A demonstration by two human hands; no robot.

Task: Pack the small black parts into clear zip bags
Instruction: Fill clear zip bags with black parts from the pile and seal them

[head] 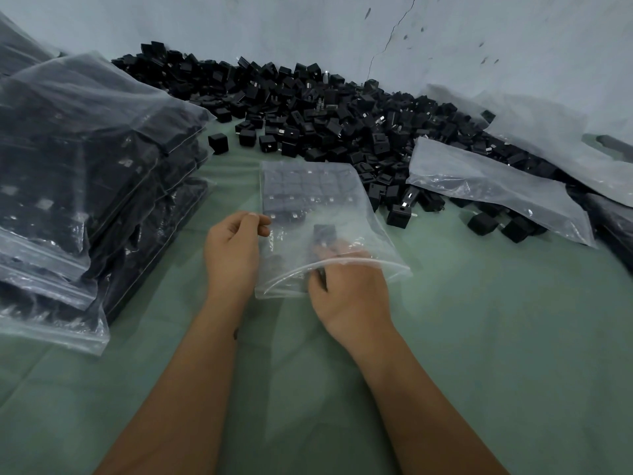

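A pale green surface (479,337) runs back to a grey-white wall (308,25), scuffed with dark marks and what looks like a thin crack (387,46). Light is dim, even.

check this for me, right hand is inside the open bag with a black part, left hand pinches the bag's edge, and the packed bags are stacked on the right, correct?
One thing is off: the stack of packed bags sits on the left, not the right, as the head view shows. The rest holds: the right hand is in the open bag with a black part, and the left hand pinches its edge.
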